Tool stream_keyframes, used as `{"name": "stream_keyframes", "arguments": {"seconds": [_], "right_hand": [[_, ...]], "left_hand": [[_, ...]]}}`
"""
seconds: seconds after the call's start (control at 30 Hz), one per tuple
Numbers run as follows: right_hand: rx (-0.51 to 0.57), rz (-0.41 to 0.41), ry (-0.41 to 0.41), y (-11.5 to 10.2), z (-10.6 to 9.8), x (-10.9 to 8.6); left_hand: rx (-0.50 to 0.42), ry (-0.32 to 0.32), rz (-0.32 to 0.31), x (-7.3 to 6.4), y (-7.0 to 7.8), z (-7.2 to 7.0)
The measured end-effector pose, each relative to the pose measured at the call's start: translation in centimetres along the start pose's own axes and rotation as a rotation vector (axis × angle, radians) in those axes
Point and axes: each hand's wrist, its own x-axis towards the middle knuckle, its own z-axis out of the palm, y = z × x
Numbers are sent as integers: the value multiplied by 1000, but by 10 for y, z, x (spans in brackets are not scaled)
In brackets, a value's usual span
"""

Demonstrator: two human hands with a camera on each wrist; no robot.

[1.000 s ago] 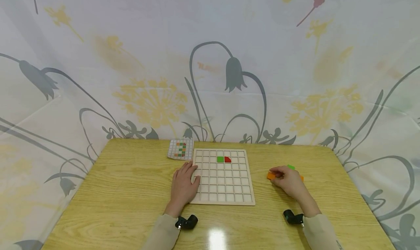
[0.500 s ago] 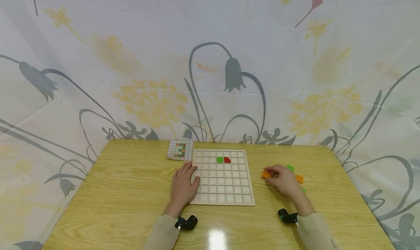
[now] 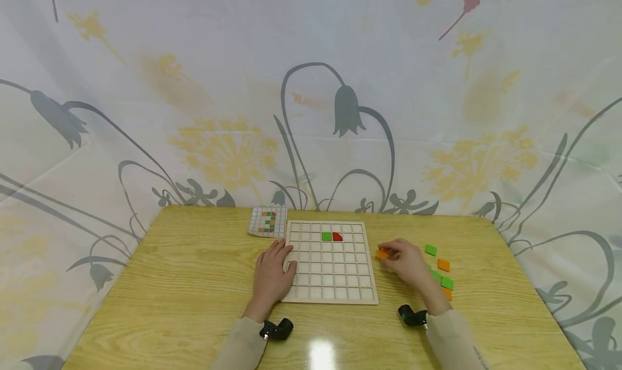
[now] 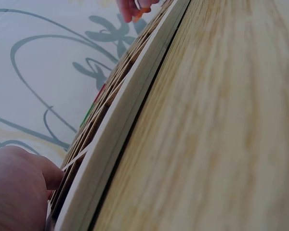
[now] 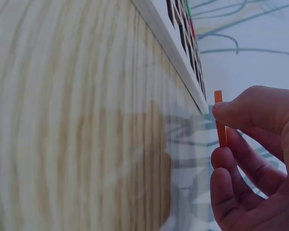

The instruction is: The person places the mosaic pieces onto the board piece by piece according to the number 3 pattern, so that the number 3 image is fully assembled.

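Observation:
A wooden grid board (image 3: 328, 278) lies in the middle of the table. A green square tile (image 3: 326, 236) and a red tile with one rounded corner (image 3: 337, 236) sit side by side in its upper cells. My left hand (image 3: 273, 275) rests on the board's left edge, fingers relaxed; the left wrist view shows its thumb at the grid. To the right of the board, my right hand (image 3: 407, 262) pinches an orange tile (image 5: 221, 132) between thumb and fingers. That tile stands on edge in the right wrist view, close to the board's right border.
A small card with a coloured grid pattern (image 3: 268, 222) lies behind my left hand. Right of my right hand are loose tiles, among them a green tile (image 3: 431, 249) and an orange tile (image 3: 444, 264). A patterned cloth (image 3: 311, 159) hangs behind the table.
My right hand has moved left toward the board with the orange tile, uncovering more of the loose tiles. The left hand has stayed in place.

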Motion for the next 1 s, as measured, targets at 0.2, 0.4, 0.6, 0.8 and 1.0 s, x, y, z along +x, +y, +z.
{"name": "stream_keyframes", "arguments": {"seconds": [0.2, 0.4, 0.6, 0.8, 1.0], "right_hand": [[2, -5, 1, -2, 7, 7], [11, -20, 4, -7, 15, 14], [8, -11, -18, -16, 23, 21], [29, -11, -21, -23, 33, 29], [64, -3, -20, -30, 46, 38]], "left_hand": [[-3, -13, 0, 0, 0, 0], [8, -15, 6, 1, 1, -1], [6, -10, 10, 0, 1, -1], [3, -20, 11, 1, 2, -2], [6, -16, 9, 1, 0, -1]]}}
